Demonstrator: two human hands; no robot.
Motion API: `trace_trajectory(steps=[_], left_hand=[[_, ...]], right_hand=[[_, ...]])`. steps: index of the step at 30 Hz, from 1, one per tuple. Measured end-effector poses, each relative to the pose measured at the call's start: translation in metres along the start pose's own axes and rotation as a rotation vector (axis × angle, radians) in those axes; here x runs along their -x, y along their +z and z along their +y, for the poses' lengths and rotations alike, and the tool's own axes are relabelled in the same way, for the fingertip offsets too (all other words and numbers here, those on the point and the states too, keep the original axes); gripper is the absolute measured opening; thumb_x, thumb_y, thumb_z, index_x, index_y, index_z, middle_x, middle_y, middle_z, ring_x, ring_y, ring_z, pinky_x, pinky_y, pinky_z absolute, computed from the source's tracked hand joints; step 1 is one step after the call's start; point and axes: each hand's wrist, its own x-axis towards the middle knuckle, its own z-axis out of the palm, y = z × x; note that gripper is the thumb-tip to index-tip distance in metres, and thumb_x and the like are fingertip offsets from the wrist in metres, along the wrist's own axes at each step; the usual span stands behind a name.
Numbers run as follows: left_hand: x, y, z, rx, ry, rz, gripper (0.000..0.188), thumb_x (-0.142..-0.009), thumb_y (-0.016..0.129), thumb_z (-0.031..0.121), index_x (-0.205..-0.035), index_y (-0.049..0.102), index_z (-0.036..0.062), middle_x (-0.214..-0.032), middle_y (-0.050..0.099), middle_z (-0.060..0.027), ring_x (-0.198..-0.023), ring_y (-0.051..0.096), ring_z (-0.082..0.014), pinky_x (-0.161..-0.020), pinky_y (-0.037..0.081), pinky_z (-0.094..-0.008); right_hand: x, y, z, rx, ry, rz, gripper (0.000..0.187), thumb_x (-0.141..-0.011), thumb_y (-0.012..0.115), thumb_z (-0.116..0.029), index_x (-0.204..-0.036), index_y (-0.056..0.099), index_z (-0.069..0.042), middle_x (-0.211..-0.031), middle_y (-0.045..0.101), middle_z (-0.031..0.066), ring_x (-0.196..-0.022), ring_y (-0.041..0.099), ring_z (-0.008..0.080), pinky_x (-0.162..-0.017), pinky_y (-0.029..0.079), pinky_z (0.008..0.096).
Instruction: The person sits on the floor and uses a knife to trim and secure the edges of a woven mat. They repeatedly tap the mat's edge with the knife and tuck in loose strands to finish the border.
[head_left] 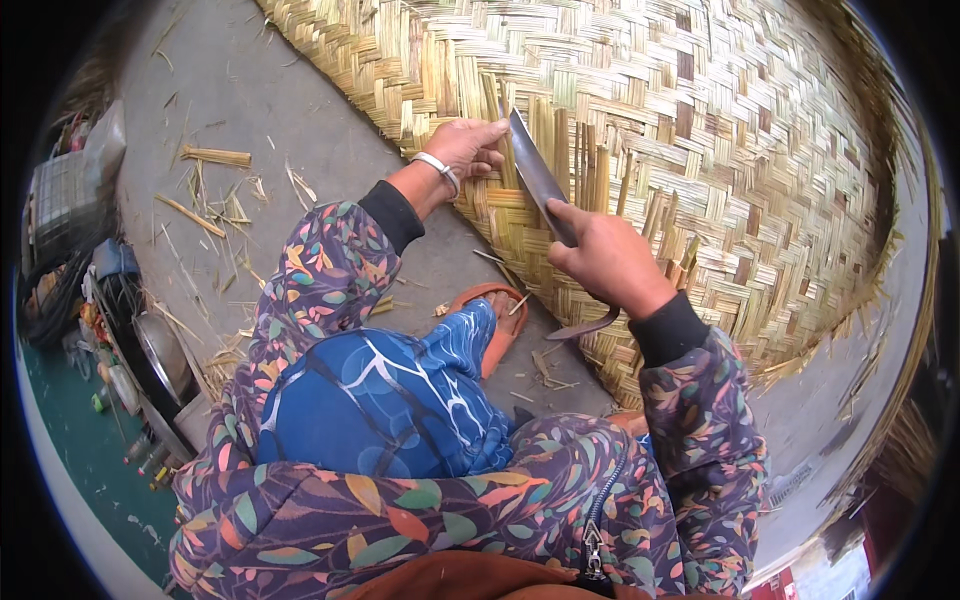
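A large woven reed mat (740, 130) lies before me, its near edge running diagonally past my feet. Several split strip ends (600, 170) stick up from the weave along that edge. My right hand (612, 258) is wrapped round the handle of a knife (540, 172), whose long metal blade points away from me over the mat. Part of the curved handle shows below the fist. Close to the blade's tip, my left hand (466, 148), with a pale bracelet at the wrist, is closed in a pinch on a reed strip (491, 95) at the mat's edge.
Loose reed scraps (215, 156) litter the grey floor on the left. Beyond them stand a metal pan (163, 355), a wire crate (62, 200) and assorted clutter. A sandalled foot (500, 330) is close to the mat's edge. More reed bundles (905, 450) rest at the far right.
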Motion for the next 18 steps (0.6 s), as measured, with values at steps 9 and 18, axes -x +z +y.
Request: trace_trajectory(steps=[9,18], left_hand=[[-0.002,-0.005,-0.002,0.084,-0.043,0.025,0.023,-0.087,0.069,0.029,-0.088,0.062,0.0082,-0.075,0.060,0.0015,-0.060,0.062,-0.0093,-0.050,0.050,-0.0209],[0.003,0.004,0.007,0.061,-0.045,0.007,0.022,-0.087,0.069,0.030,-0.085,0.061,0.0099,-0.072,0.059,0.0027,-0.056,0.058,-0.0073,-0.050,0.049,-0.0209]], right_hand=[[0.008,-0.009,-0.012,-0.222,0.125,-0.093,0.050,-0.080,0.056,-0.029,-0.125,0.057,-0.006,-0.096,0.066,0.0222,-0.091,0.064,0.0364,-0.082,0.049,0.0424],[-0.020,0.021,-0.019,0.074,0.068,0.122,0.047,-0.079,0.058,-0.027,-0.124,0.056,-0.011,-0.083,0.068,0.0169,-0.077,0.066,0.0351,-0.069,0.052,0.0473]])
